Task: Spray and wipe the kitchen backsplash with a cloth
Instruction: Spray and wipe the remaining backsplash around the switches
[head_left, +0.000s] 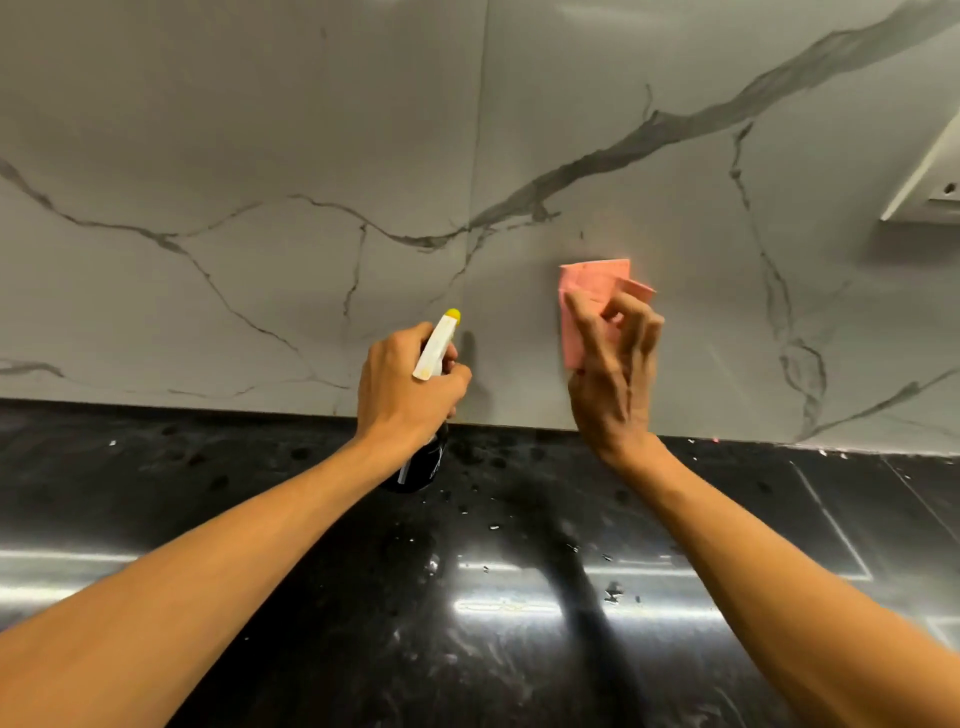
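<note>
Left hand (410, 384) grips spray bottle (435, 347); yellow nozzle points to 12 o'clock, close to veined marble backsplash (260, 130). Fingers hide bottle neck. Right hand (613, 374), fingers curled, pinches folded pink cloth (592, 288) at wall, 2 o'clock of bottle; hand covers cloth's lower part. Black worktop (311, 597) below, droplets (493, 527) at 6 o'clock. White fitting (930, 176) at far 2 o'clock.

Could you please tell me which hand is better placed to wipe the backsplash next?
Probably the right hand: it holds the pink cloth raised in front of the backsplash, though contact is unclear. The left hand grips the spray bottle, so it cannot wipe.
</note>
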